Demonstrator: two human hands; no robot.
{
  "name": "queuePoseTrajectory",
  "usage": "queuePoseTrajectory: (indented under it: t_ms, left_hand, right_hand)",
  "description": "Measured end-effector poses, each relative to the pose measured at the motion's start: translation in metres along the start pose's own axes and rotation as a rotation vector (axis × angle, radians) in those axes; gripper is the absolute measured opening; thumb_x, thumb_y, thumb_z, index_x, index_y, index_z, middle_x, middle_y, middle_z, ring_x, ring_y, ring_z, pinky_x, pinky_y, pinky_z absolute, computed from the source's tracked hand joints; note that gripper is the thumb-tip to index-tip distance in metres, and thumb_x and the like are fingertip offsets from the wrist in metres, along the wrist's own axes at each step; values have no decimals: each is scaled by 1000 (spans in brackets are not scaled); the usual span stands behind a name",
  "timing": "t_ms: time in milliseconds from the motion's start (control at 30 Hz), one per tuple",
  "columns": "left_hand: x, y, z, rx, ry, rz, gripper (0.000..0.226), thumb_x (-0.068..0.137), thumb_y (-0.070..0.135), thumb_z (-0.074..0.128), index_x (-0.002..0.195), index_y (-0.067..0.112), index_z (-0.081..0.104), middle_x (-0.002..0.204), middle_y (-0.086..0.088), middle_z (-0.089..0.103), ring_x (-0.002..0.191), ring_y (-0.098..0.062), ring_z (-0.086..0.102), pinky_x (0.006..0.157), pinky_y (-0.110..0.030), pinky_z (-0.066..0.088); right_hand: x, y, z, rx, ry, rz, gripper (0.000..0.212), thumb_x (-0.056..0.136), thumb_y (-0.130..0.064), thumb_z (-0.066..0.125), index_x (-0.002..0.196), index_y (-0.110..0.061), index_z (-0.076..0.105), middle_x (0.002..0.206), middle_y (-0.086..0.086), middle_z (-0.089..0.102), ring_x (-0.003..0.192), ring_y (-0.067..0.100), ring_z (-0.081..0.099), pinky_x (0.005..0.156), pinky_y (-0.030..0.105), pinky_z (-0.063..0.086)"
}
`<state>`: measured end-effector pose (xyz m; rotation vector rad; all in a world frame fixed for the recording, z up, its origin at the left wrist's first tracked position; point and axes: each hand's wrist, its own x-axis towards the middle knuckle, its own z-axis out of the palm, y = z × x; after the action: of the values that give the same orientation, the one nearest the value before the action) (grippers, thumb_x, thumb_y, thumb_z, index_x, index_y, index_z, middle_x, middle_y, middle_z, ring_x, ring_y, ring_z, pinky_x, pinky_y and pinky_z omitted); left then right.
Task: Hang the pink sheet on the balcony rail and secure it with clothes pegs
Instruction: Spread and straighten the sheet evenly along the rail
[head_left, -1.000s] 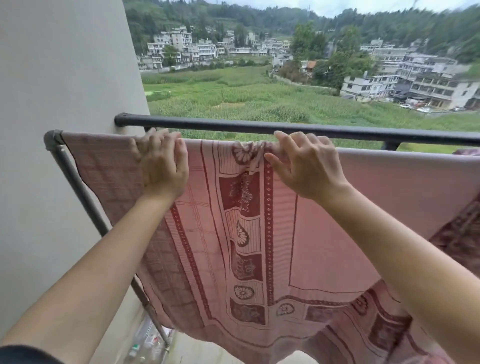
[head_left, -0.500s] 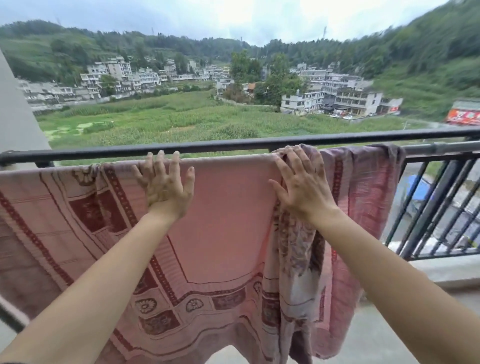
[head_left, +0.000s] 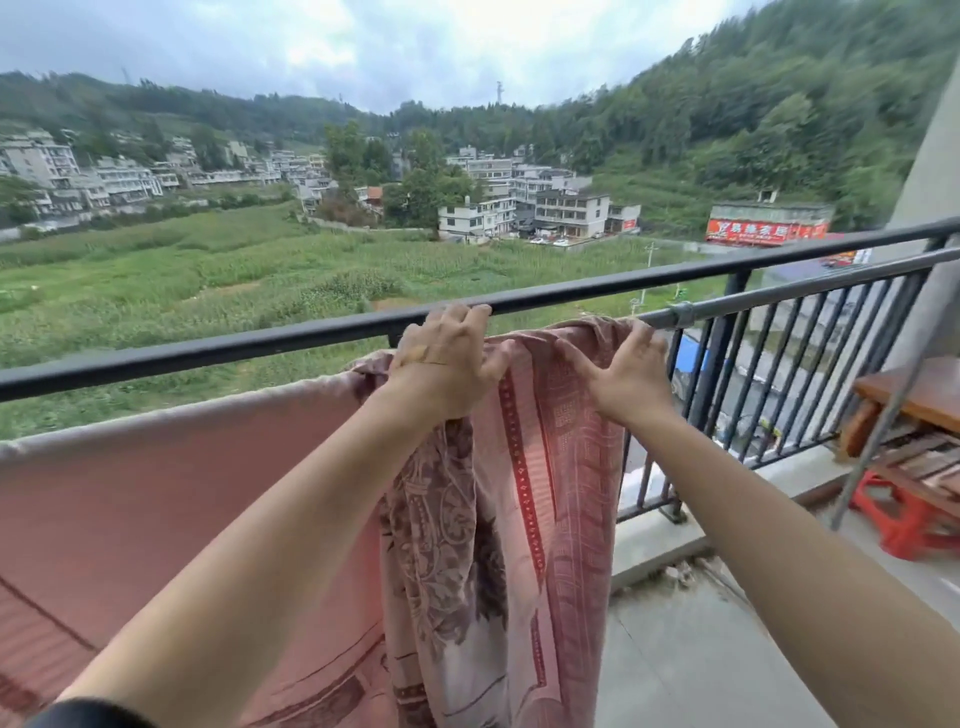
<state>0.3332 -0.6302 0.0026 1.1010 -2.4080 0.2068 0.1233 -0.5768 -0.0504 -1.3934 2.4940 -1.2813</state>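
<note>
The pink patterned sheet (head_left: 156, 509) hangs over a grey inner rail (head_left: 779, 299), just below the black balcony top rail (head_left: 208, 351). Its left stretch lies flat along the rail; its right end is bunched into folds. My left hand (head_left: 447, 364) grips the bunched folds at the top, fingers reaching up beside the black rail. My right hand (head_left: 628, 379) holds the sheet's right edge on the grey rail, thumb spread and fingers curled over the top. No clothes pegs are in view.
Black vertical balcony bars (head_left: 779, 374) run to the right of the sheet. A wooden table (head_left: 914, 389) and a red plastic stool (head_left: 904, 519) stand at the right by a concrete wall (head_left: 935, 208). Grey balcony floor (head_left: 701, 649) lies below.
The view has swung right along the rail. Both hands have moved to the sheet's bunched right end, the left now gripping the folds, the right on the outer edge.
</note>
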Motion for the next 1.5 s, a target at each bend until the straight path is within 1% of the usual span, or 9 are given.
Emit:
queuePoseTrajectory:
  t_ms: [100, 233, 467, 633, 833, 1100, 1200, 1367, 1500]
  left_hand:
    - [40, 23, 2, -64, -163, 53, 30, 91, 42, 49, 96, 19, 68, 89, -1, 69, 79, -21, 66, 66, -39, 58]
    - [78, 41, 9, -137, -31, 107, 23, 90, 17, 52, 80, 18, 72, 68, 1, 66, 60, -19, 62, 53, -33, 56]
    - [113, 74, 38, -108, 116, 124, 24, 96, 11, 46, 85, 15, 67, 71, -1, 63, 64, -22, 60, 60, -38, 55]
    - [139, 108, 39, -114, 153, 143, 22, 98, 11, 49, 82, 16, 64, 70, 2, 62, 62, -18, 59, 57, -35, 54]
    - [167, 165, 56, -156, 225, 100, 24, 99, 16, 46, 91, 15, 69, 73, 3, 63, 64, -17, 58, 50, -25, 37]
    - [212, 276, 98, -311, 295, 29, 20, 98, 15, 52, 101, 12, 71, 83, 1, 70, 71, -15, 63, 65, -33, 55]
    - [230, 324, 113, -338, 428, 25, 15, 95, 15, 56, 98, 13, 71, 82, 5, 69, 67, -10, 59, 58, -22, 49]
    - [250, 358, 155, -297, 285, -118, 20, 98, 10, 49, 103, 10, 68, 95, -5, 70, 81, -22, 63, 74, -39, 53]
    - [276, 372, 153, -275, 504, -75, 21, 96, 6, 52, 107, 7, 69, 98, -6, 70, 80, -21, 64, 72, -30, 53]
  right_hand:
    - [29, 16, -22, 197, -151, -105, 55, 85, -57, 67, 118, -18, 46, 108, 6, 64, 100, 26, 63, 83, 36, 50]
    - [61, 30, -42, 166, -45, -206, 10, 95, -40, 60, 94, -31, 57, 80, -9, 67, 77, 9, 64, 64, 22, 45]
    - [100, 50, -45, 524, 73, 11, 20, 92, -25, 48, 110, -25, 57, 94, 0, 70, 90, 26, 70, 80, 45, 56]
    - [131, 65, -70, 798, -71, 4, 27, 87, -33, 64, 106, -14, 63, 69, -7, 72, 68, 14, 70, 59, 27, 54]
    - [171, 126, -105, 327, 104, -171, 21, 90, -35, 67, 110, -28, 64, 77, -11, 67, 72, 4, 64, 64, 18, 45]
    - [231, 225, -177, 405, 261, -165, 9, 98, -23, 59, 105, -24, 65, 94, -5, 66, 75, 3, 57, 57, 1, 37]
    - [252, 255, -201, 428, 278, -142, 14, 99, -24, 57, 109, -19, 65, 94, -5, 64, 77, 6, 56, 65, 14, 40]
    - [277, 307, -216, 424, 105, -95, 18, 100, -19, 53, 114, -21, 65, 86, -8, 63, 73, 12, 61, 61, 23, 46]
    - [306, 329, -215, 381, 67, -103, 15, 97, -15, 58, 106, -26, 65, 89, -9, 64, 91, 19, 64, 83, 37, 55]
